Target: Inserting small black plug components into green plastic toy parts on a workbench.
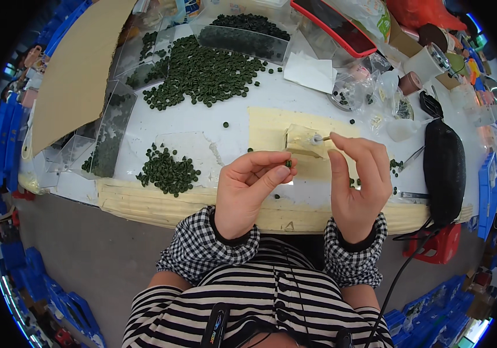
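Between thumb and fingertips, my left hand [245, 191] pinches a small dark green round piece [288, 164]. My right hand [364, 177] grips a thin brownish stick [327, 138] by thumb and forefinger. The stick's far end meets a whitish spot on a cream, tape-covered block [302, 142], which rests on a yellowish sheet [263, 124] just beyond both hands. A small heap of similar green pieces [167, 172] lies to the left of my left hand. Farther back spreads a larger heap of green pieces [208, 72].
Clear plastic trays with green pieces stand at the back [242, 43] and left [115, 127]. A cardboard sheet [77, 75] leans over the left side. Back right are folded white paper [309, 72], a red-cased phone [335, 26] and plastic bags. A black pouch [444, 168] lies at right.
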Motion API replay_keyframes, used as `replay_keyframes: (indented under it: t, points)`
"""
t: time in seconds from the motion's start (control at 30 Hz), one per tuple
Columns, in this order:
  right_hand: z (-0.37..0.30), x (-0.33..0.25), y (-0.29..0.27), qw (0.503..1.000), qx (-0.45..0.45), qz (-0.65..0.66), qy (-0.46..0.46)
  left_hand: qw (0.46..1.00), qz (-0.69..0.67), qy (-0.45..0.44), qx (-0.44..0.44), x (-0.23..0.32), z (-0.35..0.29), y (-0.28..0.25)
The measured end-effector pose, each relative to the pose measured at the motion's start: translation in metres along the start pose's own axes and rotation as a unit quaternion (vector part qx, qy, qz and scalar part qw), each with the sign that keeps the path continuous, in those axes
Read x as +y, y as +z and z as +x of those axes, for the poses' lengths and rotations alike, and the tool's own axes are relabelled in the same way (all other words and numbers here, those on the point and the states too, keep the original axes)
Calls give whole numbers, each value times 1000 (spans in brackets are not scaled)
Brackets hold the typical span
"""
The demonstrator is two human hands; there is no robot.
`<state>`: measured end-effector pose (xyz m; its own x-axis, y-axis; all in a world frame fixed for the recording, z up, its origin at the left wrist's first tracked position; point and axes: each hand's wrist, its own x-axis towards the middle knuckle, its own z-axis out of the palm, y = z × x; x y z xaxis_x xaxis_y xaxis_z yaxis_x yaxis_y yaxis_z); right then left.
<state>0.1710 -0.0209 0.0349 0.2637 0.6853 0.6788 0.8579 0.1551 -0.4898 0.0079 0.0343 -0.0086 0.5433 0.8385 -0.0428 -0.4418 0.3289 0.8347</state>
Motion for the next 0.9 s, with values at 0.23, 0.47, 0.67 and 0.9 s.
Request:
replay_keyframes:
  t: [0.23, 0.47, 0.67, 0.9]
  points:
    - [-22, -13, 3, 982, -110, 148, 27, 1000, -2, 21, 0, -3, -1, -1]
    - [-33, -8, 9, 965, -130, 221, 55, 987, 109, 117, -19, -3, -1, -5]
    - [-32, -6, 5, 956, -152, 241, 69, 977, 150, 149, -23, 0, -3, -1]
    - [-32, -7, 5, 966, -128, 218, 50, 996, 62, 66, -5, 3, -3, 2]
